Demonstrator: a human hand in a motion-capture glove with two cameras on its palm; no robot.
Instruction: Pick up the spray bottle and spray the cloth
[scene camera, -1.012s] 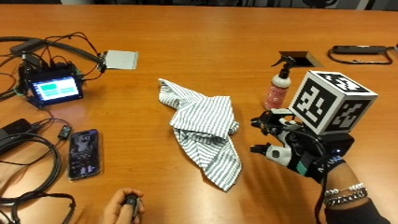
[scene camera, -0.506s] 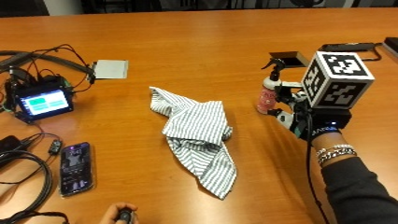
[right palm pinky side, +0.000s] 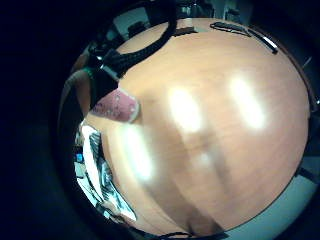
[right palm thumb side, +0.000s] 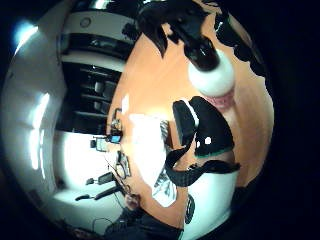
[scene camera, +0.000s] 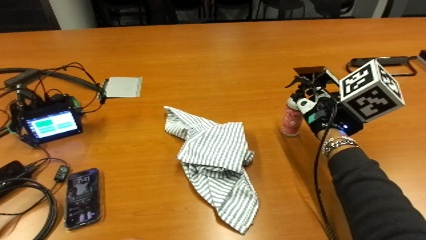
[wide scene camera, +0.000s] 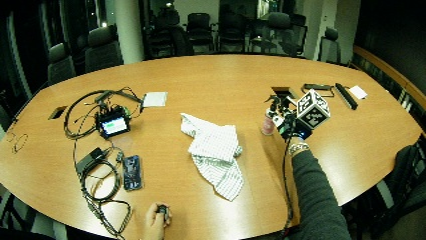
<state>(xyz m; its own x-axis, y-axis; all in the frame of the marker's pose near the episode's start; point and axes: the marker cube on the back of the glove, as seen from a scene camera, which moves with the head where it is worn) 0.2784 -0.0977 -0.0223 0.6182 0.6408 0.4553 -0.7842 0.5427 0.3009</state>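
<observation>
Behind gloved hand (scene camera: 326, 116): spray bottle (scene camera: 291, 116) half-hidden

the table (scene camera: 219, 60) under the gloved right hand (scene camera: 323, 114) is smooth, polished wood that throws back glossy light patches. the spray bottle (scene camera: 291, 116) just beside that hand looks like plastic, with a pink patterned body, white shoulder and shiny black spray head. well apart from the hand, the cloth (scene camera: 216, 160) is soft, matt, striped woven fabric, crumpled into folds.
</observation>
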